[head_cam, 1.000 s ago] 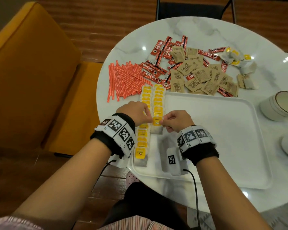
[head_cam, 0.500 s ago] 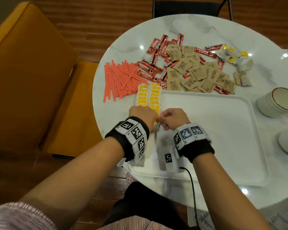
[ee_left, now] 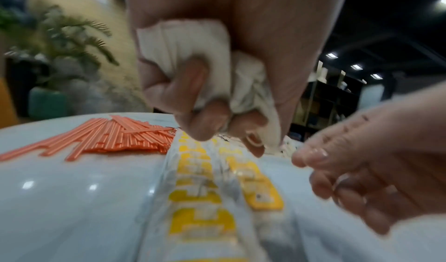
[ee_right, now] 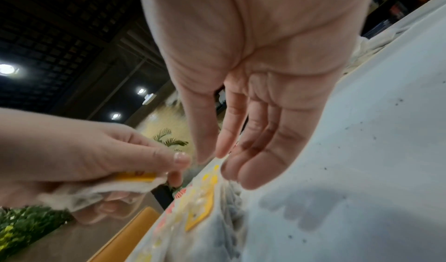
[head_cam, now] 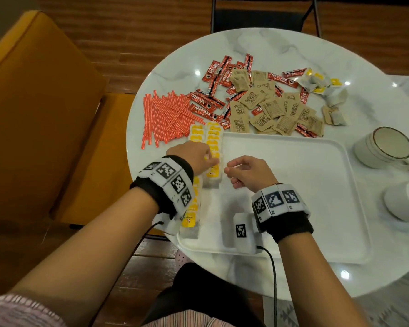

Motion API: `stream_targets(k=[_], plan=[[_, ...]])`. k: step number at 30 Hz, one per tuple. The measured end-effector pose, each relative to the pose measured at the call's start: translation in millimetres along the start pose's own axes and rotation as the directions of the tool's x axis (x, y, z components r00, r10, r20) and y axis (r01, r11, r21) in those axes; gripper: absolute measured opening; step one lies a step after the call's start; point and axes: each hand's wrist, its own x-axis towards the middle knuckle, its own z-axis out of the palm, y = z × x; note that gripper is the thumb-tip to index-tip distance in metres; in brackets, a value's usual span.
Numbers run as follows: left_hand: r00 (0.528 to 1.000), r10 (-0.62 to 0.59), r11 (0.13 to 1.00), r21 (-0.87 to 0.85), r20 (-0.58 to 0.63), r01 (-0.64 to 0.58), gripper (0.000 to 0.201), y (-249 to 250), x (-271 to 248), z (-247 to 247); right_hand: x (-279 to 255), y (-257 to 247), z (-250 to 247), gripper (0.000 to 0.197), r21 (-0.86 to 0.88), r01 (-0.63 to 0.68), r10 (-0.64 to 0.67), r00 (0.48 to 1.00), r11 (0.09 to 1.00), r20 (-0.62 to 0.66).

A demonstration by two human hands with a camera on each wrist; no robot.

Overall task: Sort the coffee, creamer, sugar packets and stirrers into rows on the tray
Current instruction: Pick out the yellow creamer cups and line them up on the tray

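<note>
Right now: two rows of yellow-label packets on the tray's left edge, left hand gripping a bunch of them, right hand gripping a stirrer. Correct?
Not quite. The right hand holds nothing: the right wrist view shows its palm bare and fingers relaxed. The orange stirrers all lie on the table. The rest stands: two rows of yellow-label packets on the white tray, left hand gripping a bunch.

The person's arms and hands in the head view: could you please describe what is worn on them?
Both forearms are bare. Each wrist carries a black wristband ringed by white blocks printed with black square tag markings. A thin black cable trails from the right wrist unit, another from the left. A pinkish striped sleeve shows at the left upper arm.
</note>
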Motion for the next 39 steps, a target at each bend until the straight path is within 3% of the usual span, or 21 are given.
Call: stream_targets(k=[4,8,13,23,29,35,39], plan=[[0.999,0.044,0.93,-0.364,-0.005,-0.042,0.032,-5.2,0.9,-7.9,-14.7,-6.8,3.2,0.011,0.221,-0.019,-0.001,0.996,0.975,0.088],[0.997,0.068,0.879,-0.474,0.03,-0.046,0.039,-0.6,-4.3,-7.8,-22.9,-9.6,8.8,0.018,0.342,-0.047,0.009,0.994,0.939,0.111],[0.994,0.081,0.783,-0.622,0.069,-0.021,0.039,5.2,-12.5,2.6,-28.0,-7.4,13.5,0.011,0.335,0.002,-0.017,0.999,0.942,0.041],[0.993,0.116,0.8,-0.593,0.003,-0.092,0.019,-19.9,-24.3,11.4,-28.3,-1.3,8.5,0.011,0.184,0.077,-0.075,0.997,0.98,-0.016],[0.991,0.129,0.874,-0.476,0.038,-0.095,0.019,-24.5,-28.5,16.2,-28.7,5.2,11.7,0.012,0.018,0.113,-0.112,0.993,0.993,-0.03],[0.987,0.112,0.926,-0.372,0.112,-0.063,0.021,-25.3,-28.6,22.4,-22.4,12.3,15.6,0.01,-0.13,0.045,-0.036,0.997,0.99,0.073],[0.997,0.065,0.952,-0.3,0.041,-0.05,0.018,-29.3,-25.3,18.2,-15.0,12.8,22.3,0.014,-0.162,0.025,-0.015,0.998,0.986,0.065]])
